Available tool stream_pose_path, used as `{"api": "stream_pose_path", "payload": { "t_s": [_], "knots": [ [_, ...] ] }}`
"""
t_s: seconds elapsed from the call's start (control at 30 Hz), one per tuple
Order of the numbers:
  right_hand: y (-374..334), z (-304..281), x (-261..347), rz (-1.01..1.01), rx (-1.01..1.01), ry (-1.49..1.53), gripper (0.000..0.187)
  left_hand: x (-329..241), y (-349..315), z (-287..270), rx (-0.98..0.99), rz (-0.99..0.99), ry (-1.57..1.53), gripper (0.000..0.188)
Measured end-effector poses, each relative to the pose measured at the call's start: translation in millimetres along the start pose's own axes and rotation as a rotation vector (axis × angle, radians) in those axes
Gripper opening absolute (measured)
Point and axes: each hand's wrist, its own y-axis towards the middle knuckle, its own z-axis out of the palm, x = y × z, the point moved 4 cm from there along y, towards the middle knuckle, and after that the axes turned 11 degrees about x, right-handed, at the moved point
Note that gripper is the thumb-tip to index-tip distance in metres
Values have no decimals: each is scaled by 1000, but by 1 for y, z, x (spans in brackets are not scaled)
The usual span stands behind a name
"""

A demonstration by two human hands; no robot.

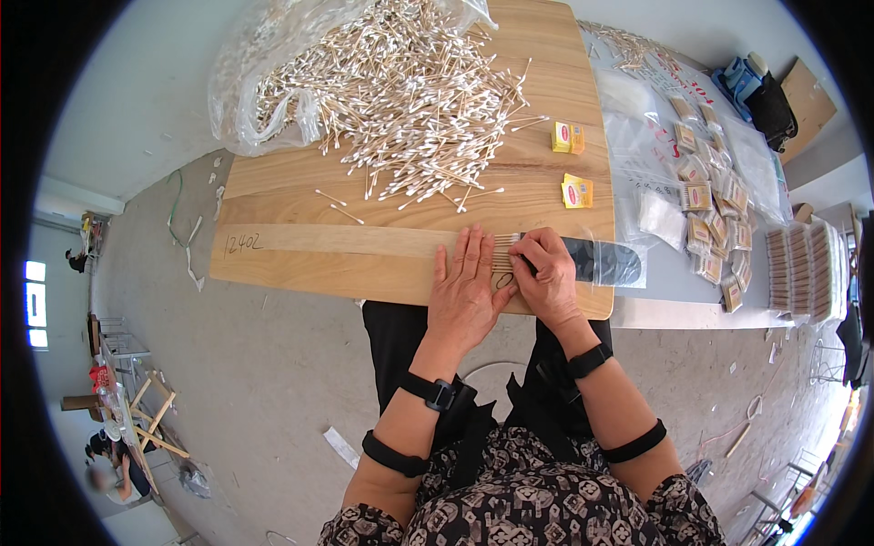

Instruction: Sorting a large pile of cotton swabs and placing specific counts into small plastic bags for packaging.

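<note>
Resting flat near the front edge of the table (305, 214), the left hand (466, 284) had its fingers straight and gripped nothing. Between it and the right hand (548, 280) lay a short row of cotton swabs (503, 250). The right hand's fingers were curled; what they pinched, I could not tell. A heap of swabs (437, 118) spilled from a clear plastic bag (238, 109) toward the back left corner, and two yellow boxes (577, 192) sat near the right edge

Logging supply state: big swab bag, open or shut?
Open: cotton swabs spill from the clear plastic bag onto the wooden table.
</note>
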Motion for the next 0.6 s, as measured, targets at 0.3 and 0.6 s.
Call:
{"api": "stream_pose_path", "payload": {
  "t_s": [0.3, 0.6],
  "knots": [
    [0, -1, -1, 7, 0, 8, 18, -1, 0, -1, -24, 8, 2, 76],
    [-1, 1, -2, 48, 3, -7, 25, 1, 0, 1, -43, 9, -8, 75]
  ]
}}
